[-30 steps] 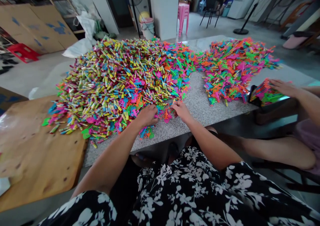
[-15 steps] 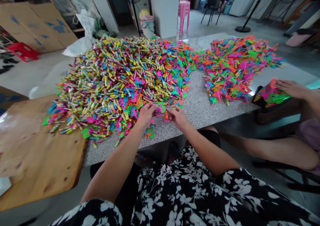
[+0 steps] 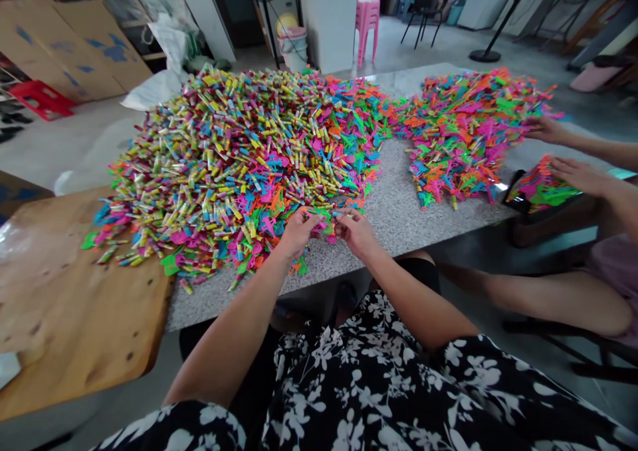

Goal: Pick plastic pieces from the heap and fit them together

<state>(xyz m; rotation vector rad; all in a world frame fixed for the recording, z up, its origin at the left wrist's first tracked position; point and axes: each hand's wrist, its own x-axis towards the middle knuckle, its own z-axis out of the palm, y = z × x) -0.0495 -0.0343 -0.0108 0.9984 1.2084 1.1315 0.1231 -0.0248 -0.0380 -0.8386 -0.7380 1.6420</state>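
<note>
My left hand (image 3: pixel 298 232) is closed in a pinch on a small pink plastic piece (image 3: pixel 326 225) at the front edge of the big heap. Facing it from the right, my right hand (image 3: pixel 357 232) has thumb and fingers pressed together, their tips almost meeting the left ones. What lies in that right pinch is too small to make out. Green bits show between the hands, but I cannot tell which hand has them. Just beyond spreads a large heap (image 3: pixel 239 145) of little yellow-wrapped tubes mixed with pink, orange, green and blue plastic pieces.
A second heap of coloured plastic pieces (image 3: pixel 463 125) covers the right of the speckled table (image 3: pixel 393 198). There a co-worker's hands (image 3: pixel 581 172) are at a black container (image 3: pixel 516 192) of pieces and the heap. A wooden board (image 3: pixel 84 318) lies at left.
My hands have come closer together, the left shifting slightly right, and the pink piece now sits between them. A co-worker's second hand has appeared at the right heap.
</note>
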